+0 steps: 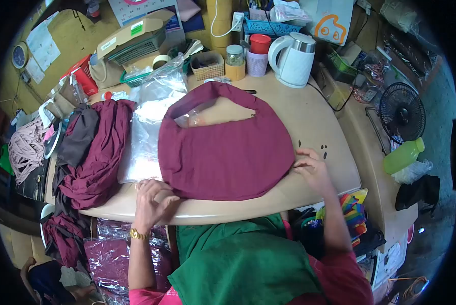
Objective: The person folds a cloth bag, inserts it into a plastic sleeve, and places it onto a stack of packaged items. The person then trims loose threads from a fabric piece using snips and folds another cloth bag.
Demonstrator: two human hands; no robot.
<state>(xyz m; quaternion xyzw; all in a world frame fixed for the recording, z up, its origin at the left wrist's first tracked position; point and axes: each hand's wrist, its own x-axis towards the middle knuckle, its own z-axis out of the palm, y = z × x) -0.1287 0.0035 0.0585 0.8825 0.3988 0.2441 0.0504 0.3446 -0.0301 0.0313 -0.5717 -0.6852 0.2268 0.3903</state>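
Observation:
A maroon cloth bag point(228, 157) lies flat on the table point(324, 122), its wide strap looped toward the back. My left hand point(154, 202) is at the bag's lower left corner, fingers bent over the table edge; whether it pinches the cloth is hidden. At the bag's right edge, my right hand point(311, 166) touches the cloth with its fingertips, the fingers apart. Clear plastic sleeves point(141, 147) lie to the left, partly beneath the bag. Beyond them is a heap of maroon and dark cloth point(98, 152).
A white kettle point(294, 60), a purple cup point(257, 63), a jar point(234, 55) and baskets point(207, 66) line the back. A black fan point(402, 113) and a green bottle point(403, 155) stand right. Wrapped maroon packs point(121, 264) are below left. Part of another person point(50, 279) shows at lower left.

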